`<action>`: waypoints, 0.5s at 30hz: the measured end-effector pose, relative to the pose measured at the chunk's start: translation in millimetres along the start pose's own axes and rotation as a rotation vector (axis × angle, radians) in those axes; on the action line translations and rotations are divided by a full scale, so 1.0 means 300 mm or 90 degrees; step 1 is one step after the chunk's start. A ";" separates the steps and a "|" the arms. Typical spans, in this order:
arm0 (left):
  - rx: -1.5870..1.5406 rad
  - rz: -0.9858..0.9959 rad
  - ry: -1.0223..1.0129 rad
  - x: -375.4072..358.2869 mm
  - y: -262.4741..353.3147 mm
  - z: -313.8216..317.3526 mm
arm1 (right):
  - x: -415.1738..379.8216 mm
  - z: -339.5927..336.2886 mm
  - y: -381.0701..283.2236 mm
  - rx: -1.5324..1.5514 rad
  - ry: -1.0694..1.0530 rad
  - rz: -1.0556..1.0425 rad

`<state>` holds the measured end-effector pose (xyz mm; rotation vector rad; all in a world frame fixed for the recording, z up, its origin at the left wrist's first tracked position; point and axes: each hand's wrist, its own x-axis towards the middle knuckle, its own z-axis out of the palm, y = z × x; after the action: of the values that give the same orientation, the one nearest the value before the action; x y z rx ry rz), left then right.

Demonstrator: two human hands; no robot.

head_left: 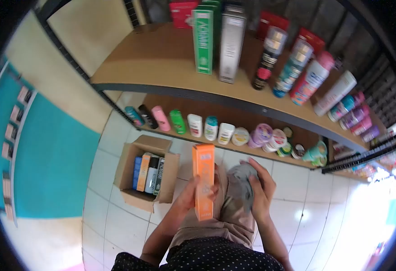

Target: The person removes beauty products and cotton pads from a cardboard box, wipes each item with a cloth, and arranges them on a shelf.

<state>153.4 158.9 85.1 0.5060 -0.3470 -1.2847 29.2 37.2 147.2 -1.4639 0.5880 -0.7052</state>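
Observation:
Upright in front of my body is a tall orange box (204, 185), with the fingers of my left hand (191, 192) wrapped round its sides. A crumpled grey cloth (242, 180) is gripped in my right hand (262, 186), a little to the right of the orange box and apart from it. An open cardboard box (166, 176) stands on the floor left of my left hand, with several small boxes and a bottle inside it.
The upper shelf (162, 58) holds a green box (204, 40), a silver box (232, 45) and several spray bottles. Along the lower shelf (162, 101) runs a row of bottles and jars. Its dark metal edge crosses the view above my hands.

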 end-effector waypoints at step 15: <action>0.003 -0.214 0.006 -0.037 -0.154 0.101 | -0.029 -0.076 -0.052 -0.088 -0.071 -0.079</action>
<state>97.2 155.4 86.1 0.5917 -0.2641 -1.6054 5.6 28.5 161.5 -1.6684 0.4702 -0.6850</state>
